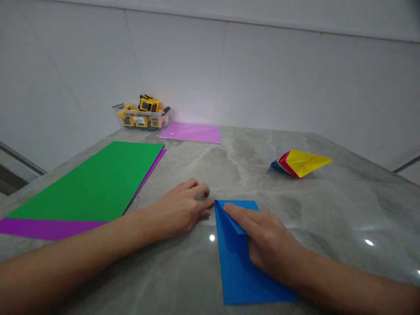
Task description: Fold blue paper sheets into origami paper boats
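Observation:
A blue sheet of paper (241,271) lies on the grey marble table (328,218) in front of me, its top corner folded down. My right hand (267,240) rests flat on that fold, fingers stretched out along the crease. My left hand (183,210) lies just left of the sheet, fingers loosely curled, its fingertips touching the paper's top left corner. Neither hand grips anything.
A green sheet (95,183) lies on a purple one (46,228) at the left. A pink sheet (192,132) and a clear box of yellow toy vehicles (142,116) sit at the back. Folded paper shapes, yellow on top (300,163), lie at the right.

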`<act>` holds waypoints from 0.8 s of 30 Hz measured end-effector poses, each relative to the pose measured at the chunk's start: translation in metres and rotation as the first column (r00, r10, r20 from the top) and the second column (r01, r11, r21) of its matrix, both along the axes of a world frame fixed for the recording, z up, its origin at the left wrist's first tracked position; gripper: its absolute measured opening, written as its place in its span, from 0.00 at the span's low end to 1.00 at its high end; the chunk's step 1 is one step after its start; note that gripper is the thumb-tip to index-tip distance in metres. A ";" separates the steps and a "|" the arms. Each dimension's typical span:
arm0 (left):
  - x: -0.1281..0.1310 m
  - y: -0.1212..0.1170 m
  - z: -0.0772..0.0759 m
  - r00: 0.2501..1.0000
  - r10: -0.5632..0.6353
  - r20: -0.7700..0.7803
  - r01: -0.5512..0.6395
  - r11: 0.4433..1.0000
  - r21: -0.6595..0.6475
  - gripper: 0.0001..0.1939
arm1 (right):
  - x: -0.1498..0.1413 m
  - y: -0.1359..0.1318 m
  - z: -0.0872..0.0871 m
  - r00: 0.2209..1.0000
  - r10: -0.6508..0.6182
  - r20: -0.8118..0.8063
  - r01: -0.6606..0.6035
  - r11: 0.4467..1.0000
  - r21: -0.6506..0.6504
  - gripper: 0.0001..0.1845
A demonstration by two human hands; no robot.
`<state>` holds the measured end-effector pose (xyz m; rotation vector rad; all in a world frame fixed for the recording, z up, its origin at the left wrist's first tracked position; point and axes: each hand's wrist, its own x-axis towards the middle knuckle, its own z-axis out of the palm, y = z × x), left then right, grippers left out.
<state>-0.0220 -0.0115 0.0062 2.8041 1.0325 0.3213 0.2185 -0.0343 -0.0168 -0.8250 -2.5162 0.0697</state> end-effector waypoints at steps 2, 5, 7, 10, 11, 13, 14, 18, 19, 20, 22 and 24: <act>0.006 -0.004 -0.001 0.984 0.095 0.149 -0.083 0.993 -0.081 0.16 | 0.000 0.003 0.002 0.998 -0.053 -0.039 0.053 0.999 -0.001 0.34; 0.020 -0.013 -0.002 0.796 0.387 0.465 -0.170 0.881 -0.442 0.17 | -0.001 0.007 0.007 0.984 -0.111 -0.137 0.118 0.992 0.041 0.32; 0.031 -0.018 -0.004 0.645 0.564 0.515 0.082 0.619 -0.781 0.19 | -0.002 0.006 0.010 0.979 -0.094 -0.179 0.114 0.988 0.106 0.32; 0.040 -0.022 -0.009 0.528 0.710 0.466 0.336 0.330 -0.882 0.18 | -0.006 -0.002 0.010 0.985 -0.022 -0.170 0.059 0.975 0.213 0.35; 0.042 -0.022 -0.011 0.487 0.742 0.461 0.371 0.302 -0.878 0.17 | -0.007 -0.005 0.010 0.988 0.002 -0.156 0.037 0.969 0.243 0.37; 0.042 -0.021 -0.014 0.434 0.777 0.456 0.400 0.287 -0.870 0.18 | -0.010 -0.011 0.009 0.994 0.023 -0.111 0.008 0.961 0.275 0.37; 0.041 -0.020 -0.015 0.420 0.785 0.455 0.406 0.285 -0.868 0.18 | -0.011 -0.014 0.008 0.996 0.027 -0.089 0.000 0.960 0.281 0.36; 0.039 -0.017 -0.020 0.396 0.799 0.453 0.410 0.287 -0.866 0.20 | -0.013 -0.016 0.006 0.999 0.039 0.015 -0.041 0.959 0.282 0.31; 0.039 -0.016 -0.021 0.394 0.802 0.449 0.412 0.283 -0.866 0.20 | -0.013 -0.015 0.005 0.998 0.047 0.034 -0.055 0.954 0.295 0.30; 0.038 -0.016 -0.021 0.394 0.803 0.447 0.416 0.278 -0.866 0.20 | -0.013 -0.015 0.004 0.997 0.054 0.051 -0.067 0.949 0.309 0.29; 0.038 -0.016 -0.020 0.397 0.801 0.448 0.428 0.271 -0.863 0.19 | -0.015 -0.014 0.003 0.995 0.063 0.077 -0.086 0.934 0.346 0.27; 0.038 -0.016 -0.019 0.398 0.799 0.450 0.437 0.266 -0.859 0.17 | -0.016 -0.013 0.003 0.993 0.069 0.099 -0.102 0.918 0.383 0.25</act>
